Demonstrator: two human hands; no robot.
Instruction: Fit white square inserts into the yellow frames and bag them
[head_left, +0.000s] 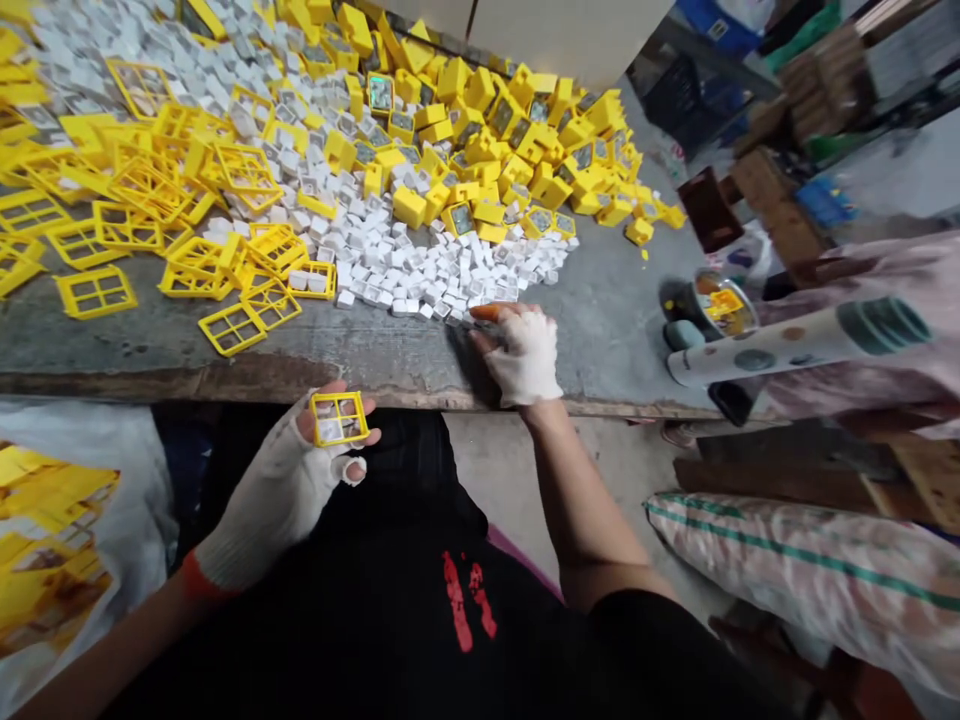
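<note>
My left hand, in a white fingerless glove with an orange cuff, holds a small yellow four-window plastic frame just off the table's front edge. Through its lower left window a white piece shows; the other windows are harder to read. My right hand, gloved likewise, rests on the table with bent fingers at the near edge of a heap of small white plastic caps. Whether a cap sits between those fingertips is hidden. More yellow frames lie loose and piled to the left, one with white caps in it.
Yellow block-shaped housings heap up behind the white caps. A patterned tumbler and a metal bowl with yellow bits are at the right. A white sack of yellow parts stands lower left; a striped sack lies lower right.
</note>
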